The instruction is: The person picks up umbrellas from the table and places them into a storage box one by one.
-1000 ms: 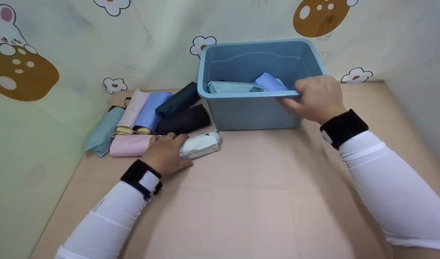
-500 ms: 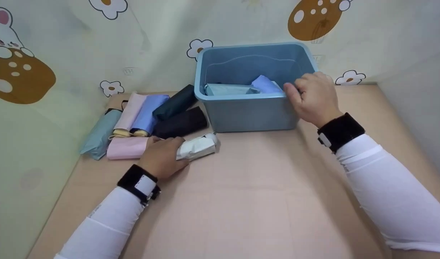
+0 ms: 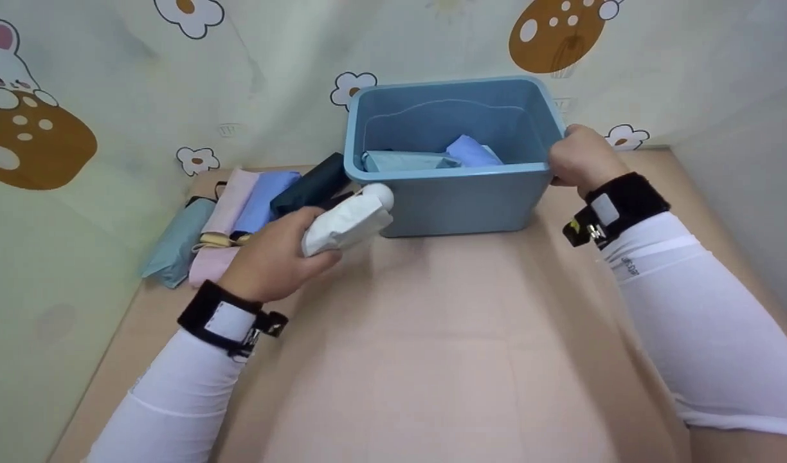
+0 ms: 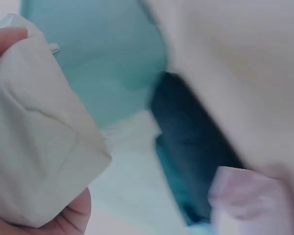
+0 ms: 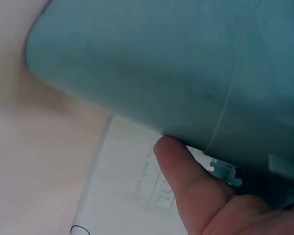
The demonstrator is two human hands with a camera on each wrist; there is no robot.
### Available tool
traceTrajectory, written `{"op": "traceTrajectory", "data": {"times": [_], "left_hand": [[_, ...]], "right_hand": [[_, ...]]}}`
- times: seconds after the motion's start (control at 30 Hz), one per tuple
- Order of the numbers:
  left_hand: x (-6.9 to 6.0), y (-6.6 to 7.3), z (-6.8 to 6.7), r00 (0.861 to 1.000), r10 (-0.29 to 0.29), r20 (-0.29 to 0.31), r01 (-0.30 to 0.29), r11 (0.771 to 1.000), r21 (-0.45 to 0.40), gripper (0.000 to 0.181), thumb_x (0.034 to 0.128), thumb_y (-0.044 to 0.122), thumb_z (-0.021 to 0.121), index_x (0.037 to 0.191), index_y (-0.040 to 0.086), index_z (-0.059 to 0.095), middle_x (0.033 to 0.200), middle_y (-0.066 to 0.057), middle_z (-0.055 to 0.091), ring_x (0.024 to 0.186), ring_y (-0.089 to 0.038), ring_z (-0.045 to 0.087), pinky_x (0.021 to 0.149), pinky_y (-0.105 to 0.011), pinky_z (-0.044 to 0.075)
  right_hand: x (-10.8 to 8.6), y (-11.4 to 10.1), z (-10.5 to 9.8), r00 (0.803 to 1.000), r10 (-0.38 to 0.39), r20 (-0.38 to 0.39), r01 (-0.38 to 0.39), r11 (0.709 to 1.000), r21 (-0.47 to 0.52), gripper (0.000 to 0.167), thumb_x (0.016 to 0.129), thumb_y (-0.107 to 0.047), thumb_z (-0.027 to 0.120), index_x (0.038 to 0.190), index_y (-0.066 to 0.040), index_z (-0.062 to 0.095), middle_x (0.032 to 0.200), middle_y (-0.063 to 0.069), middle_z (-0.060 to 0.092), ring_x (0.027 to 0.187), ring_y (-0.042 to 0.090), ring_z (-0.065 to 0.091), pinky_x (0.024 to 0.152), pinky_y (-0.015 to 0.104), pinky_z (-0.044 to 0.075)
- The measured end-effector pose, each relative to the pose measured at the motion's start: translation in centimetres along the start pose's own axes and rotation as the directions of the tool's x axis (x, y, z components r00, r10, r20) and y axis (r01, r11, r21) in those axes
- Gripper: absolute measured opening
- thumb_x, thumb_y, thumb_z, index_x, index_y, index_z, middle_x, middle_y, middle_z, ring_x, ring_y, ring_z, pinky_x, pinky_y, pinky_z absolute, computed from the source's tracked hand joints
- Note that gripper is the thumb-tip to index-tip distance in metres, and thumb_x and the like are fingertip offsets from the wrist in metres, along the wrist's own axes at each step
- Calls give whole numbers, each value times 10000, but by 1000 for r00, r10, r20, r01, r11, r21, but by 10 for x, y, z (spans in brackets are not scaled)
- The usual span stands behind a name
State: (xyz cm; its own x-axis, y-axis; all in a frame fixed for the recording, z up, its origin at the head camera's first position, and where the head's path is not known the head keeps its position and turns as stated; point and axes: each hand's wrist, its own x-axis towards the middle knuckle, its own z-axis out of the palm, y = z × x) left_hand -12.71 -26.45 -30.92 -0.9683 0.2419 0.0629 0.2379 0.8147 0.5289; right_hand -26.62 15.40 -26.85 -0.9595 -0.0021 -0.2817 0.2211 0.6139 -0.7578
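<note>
My left hand (image 3: 271,260) grips a white folded umbrella (image 3: 350,222) with a round white end, raised off the table, just in front of the bin's left corner. Up close in the left wrist view, thumb and fingers wrap the white umbrella (image 4: 39,127). A blue plastic bin (image 3: 458,206) stands against the wall; inside lie a teal bundle (image 3: 409,161) and a blue one (image 3: 474,152). At the bin's right front corner, my right hand (image 3: 583,157) holds the rim. In the right wrist view one digit of this hand (image 5: 210,200) touches the bin's outer side (image 5: 152,58).
Left of the bin lie several folded umbrellas: dark green (image 3: 311,183), blue (image 3: 265,199), pink (image 3: 233,202) and teal (image 3: 181,241). Another pink one (image 3: 211,265) is partly behind my left hand. A patterned wall covering (image 3: 271,83) rises behind, and the table (image 3: 432,373) is light tan.
The left hand has lifted the white umbrella from the table, up toward the bin. My right hand has shifted along the rim from the front edge to the right corner.
</note>
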Motion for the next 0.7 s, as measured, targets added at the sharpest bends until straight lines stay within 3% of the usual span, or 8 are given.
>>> {"op": "traceTrajectory", "data": {"times": [0.13, 0.27, 0.5, 0.7], "left_hand": [[18, 22, -17, 999, -4, -43, 0, 995, -97, 618, 961, 354, 741, 1473, 87, 521, 1384, -117, 653, 1220, -300, 647, 1058, -577, 520], [47, 45, -23, 992, -11, -125, -6, 991, -131, 657, 973, 377, 720, 1518, 92, 491, 1405, -134, 648, 1221, -292, 645, 1067, -555, 514], [100, 74, -23, 979, -39, -199, 6, 987, -160, 697, 1002, 426, 680, 1572, 128, 411, 1454, -94, 615, 1211, -224, 623, 1038, -448, 542], [127, 81, -13, 978, -66, -197, 36, 987, -155, 717, 1011, 408, 688, 1603, 156, 371, 1500, -49, 584, 1277, -174, 596, 1117, -398, 489]], "right_hand": [[0, 0, 1, 1000, 8, -8, -8, 1000, 28, 638, 978, -50, 362, 1598, 67, 270, 1636, 274, 364, 1463, 446, 443, 1119, 552, 496], [1, 2, 3, 1000, 12, 5, -12, 998, 54, 650, 981, -39, 363, 1614, 58, 248, 1654, 263, 342, 1485, 440, 423, 1132, 553, 484], [5, 4, 9, 1000, 8, 7, -8, 999, 49, 656, 977, -27, 344, 1618, 64, 238, 1657, 276, 332, 1475, 445, 431, 1099, 543, 512], [6, 3, 11, 1000, 23, 16, -24, 998, 64, 661, 991, -32, 354, 1632, 47, 217, 1664, 267, 327, 1486, 448, 429, 1113, 534, 505]]}}
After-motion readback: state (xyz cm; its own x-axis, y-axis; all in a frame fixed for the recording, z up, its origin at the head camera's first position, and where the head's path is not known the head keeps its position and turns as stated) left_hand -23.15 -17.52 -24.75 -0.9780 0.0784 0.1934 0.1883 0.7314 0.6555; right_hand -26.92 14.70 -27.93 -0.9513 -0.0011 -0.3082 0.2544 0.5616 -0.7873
